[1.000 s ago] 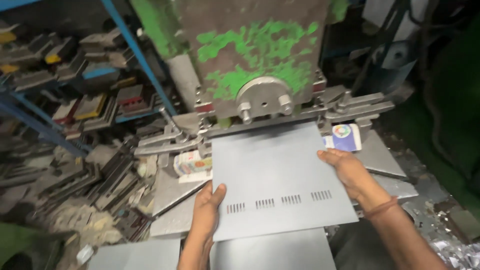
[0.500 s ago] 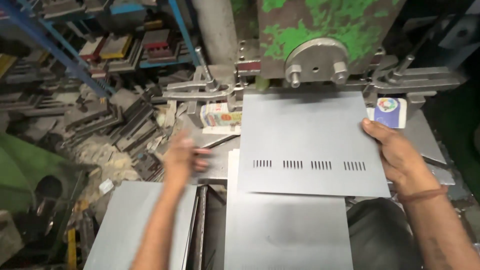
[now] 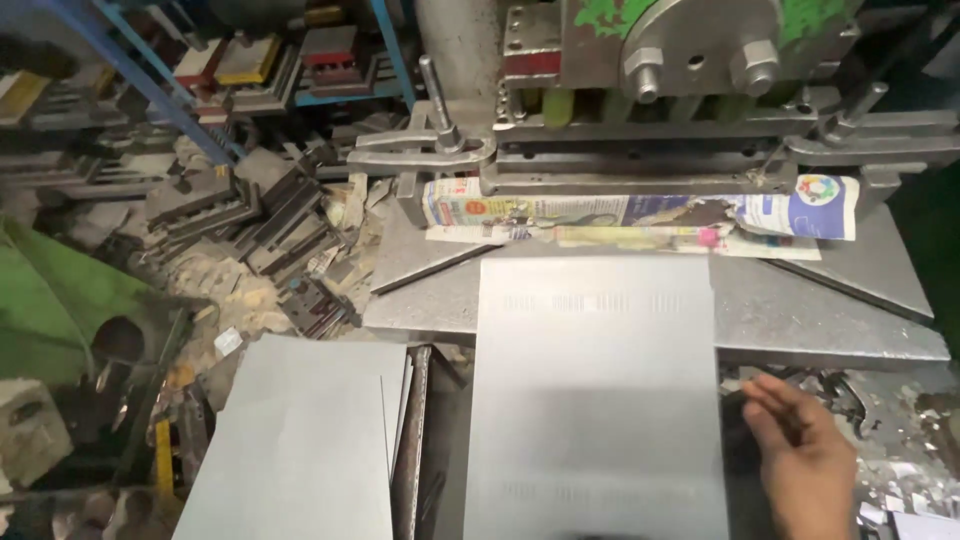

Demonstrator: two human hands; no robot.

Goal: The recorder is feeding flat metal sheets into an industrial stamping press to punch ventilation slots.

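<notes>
A grey sheet-metal panel (image 3: pixel 595 390) with rows of small slots lies flat in front of a green-painted press (image 3: pixel 700 60), its far edge on the press table (image 3: pixel 830 320). My right hand (image 3: pixel 805 460) hovers just off the panel's right edge, fingers spread, holding nothing. My left hand is out of view. A stack of plain grey sheets (image 3: pixel 300 440) lies to the left of the panel.
Crumpled printed paper (image 3: pixel 640 215) lies along the press bed under the clamp bars (image 3: pixel 720 165). Dark metal dies and scrap (image 3: pixel 260 230) litter the floor and blue shelving (image 3: pixel 140 90) at left. A green object (image 3: pixel 50 310) sits far left. Metal scraps (image 3: pixel 900 440) lie at right.
The slotted panel has come off the press bed towards me and now lies flat. My right hand has let go of it. My left hand has left the view.
</notes>
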